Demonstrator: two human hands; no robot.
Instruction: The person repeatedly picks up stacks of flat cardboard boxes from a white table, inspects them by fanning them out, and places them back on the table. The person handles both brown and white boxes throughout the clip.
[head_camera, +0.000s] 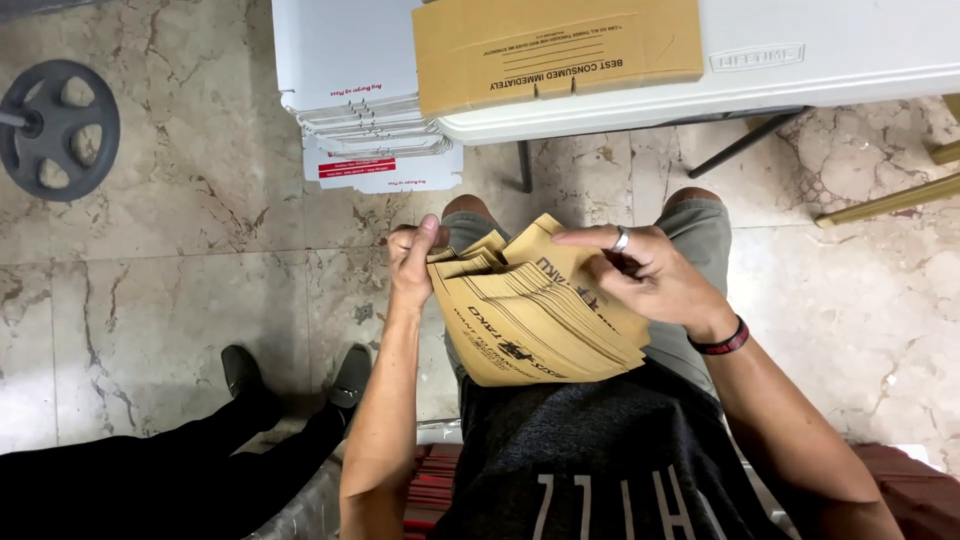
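1. Your left hand (412, 268) is closed on the near-left corner of a thick fanned stack of flat tan paper bags with dark print (535, 315); the thumb presses on top and the other fingers curl underneath.
2. Your right hand (650, 275) lies on the upper right part of the same stack, loosely open. Its forefinger stretches left across the top sheet and the remaining fingers bend down onto the paper. It rests on the bags rather than clamping them.
3. A silver ring (620, 240) sits on one finger of that hand, and a dark band with a red edge (724, 340) circles the wrist.
4. The stack of bags hangs over your lap, above your knees and grey shorts (705, 235), with its edges stepped out like a fan toward your left hand.
5. Beyond your knees stands a white plastic folding bench (800, 60) on dark metal legs.
6. A flat brown cardboard sheet with dark lettering (555, 45) lies on the bench's left end.
7. Just left of the bench, a pile of flat white cardboard boxes with red print (350, 90) rests on the marble floor (180, 260).
8. At the far left lies a grey round weight plate (58, 128).
9. Another person's black trousers and dark shoes (295, 380) reach in from the lower left, near your left elbow.
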